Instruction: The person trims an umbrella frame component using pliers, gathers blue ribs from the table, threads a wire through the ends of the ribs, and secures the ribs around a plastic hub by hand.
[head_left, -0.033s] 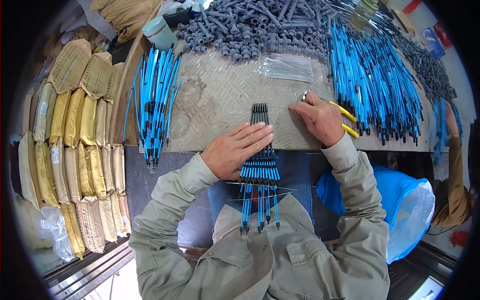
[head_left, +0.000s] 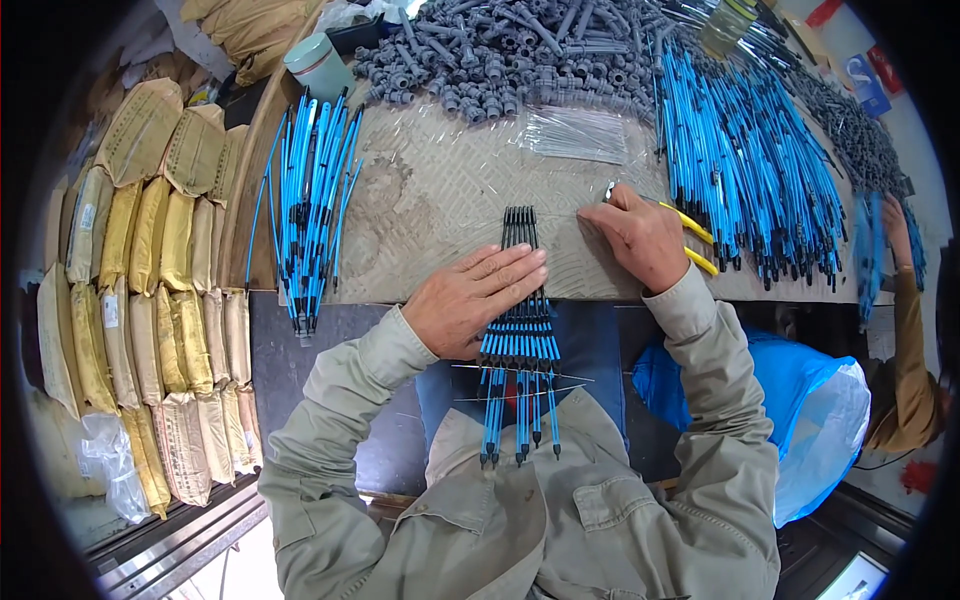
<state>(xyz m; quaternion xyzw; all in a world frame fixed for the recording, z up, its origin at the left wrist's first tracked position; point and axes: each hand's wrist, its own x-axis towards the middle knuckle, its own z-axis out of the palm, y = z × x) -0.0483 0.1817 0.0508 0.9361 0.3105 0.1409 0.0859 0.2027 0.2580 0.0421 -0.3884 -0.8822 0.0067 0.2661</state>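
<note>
— While my left hand [head_left: 468, 300] lies flat, fingers spread, where is the row?

— I see the row of blue-and-black rods [head_left: 520, 335] under it, touching, half on the table [head_left: 440, 200], half hanging over my lap.

— And my right hand [head_left: 640, 238]?

— Its grip is closed on yellow-handled pliers [head_left: 695, 245] (tips hidden), just right of the rods. A loose blue bundle [head_left: 310, 190] lies to the left, grey fittings [head_left: 500, 50] beyond.

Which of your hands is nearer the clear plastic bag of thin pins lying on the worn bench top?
Right. The right hand rests just below the clear plastic bag, holding a yellow-handled tool. The left hand lies farther down, pressed on the row of blue and black rods.
</note>
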